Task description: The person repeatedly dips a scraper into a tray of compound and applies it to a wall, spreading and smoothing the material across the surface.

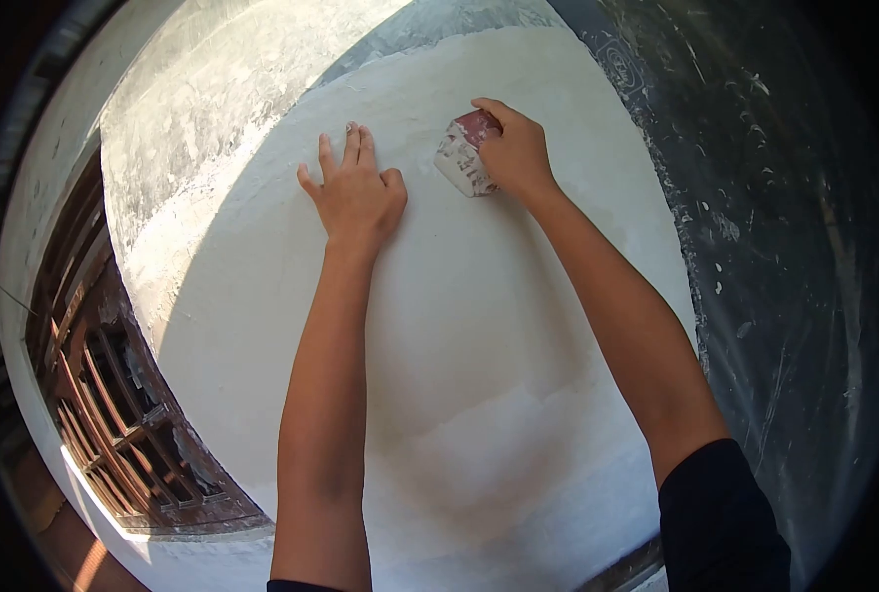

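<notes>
My right hand [520, 153] grips a putty scraper [465, 166], its reddish upper part under my fingers and its lower part caked with whitish putty. The scraper lies against the upper part of a white-coated wall [449, 306]. To the left of it, my left hand [360, 197] rests on the same wall with its fingers stretched upward and apart. Nothing is in that hand. Whitish smears show on some of its fingertips.
A brown wooden window grille [128, 424] sits at the lower left. Dark grey wall [765, 247] borders the white coat on the right. Rough, sunlit grey plaster [202, 118] lies at the upper left. Shadows of my arms fall on the coat.
</notes>
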`<state>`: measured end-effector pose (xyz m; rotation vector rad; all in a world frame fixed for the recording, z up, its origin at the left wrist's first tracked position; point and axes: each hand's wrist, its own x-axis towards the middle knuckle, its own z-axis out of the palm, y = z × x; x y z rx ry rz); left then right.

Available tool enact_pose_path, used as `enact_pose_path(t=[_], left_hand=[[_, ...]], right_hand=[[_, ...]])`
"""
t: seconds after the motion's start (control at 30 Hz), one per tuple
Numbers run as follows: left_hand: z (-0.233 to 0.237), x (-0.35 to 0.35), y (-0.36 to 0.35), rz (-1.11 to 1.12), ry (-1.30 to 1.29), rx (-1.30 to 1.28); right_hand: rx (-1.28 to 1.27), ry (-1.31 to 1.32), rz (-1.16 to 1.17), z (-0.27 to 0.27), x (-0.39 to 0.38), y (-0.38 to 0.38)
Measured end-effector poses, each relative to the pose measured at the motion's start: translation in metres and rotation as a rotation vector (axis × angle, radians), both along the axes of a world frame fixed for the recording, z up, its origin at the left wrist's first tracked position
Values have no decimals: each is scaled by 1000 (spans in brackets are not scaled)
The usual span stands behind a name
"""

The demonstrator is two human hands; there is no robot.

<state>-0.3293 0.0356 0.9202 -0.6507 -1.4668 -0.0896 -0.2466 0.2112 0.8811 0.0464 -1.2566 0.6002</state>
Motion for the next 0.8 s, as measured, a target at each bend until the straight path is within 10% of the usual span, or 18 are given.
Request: enact_pose_path(t=[0.33,0.8], left_hand=[[-23,21,14,-124,-100,21],[-210,41,51,-869,-68,-137]], right_hand=[[-244,156,32,-41,43,9],[-429,-111,16,-178,63,23]])
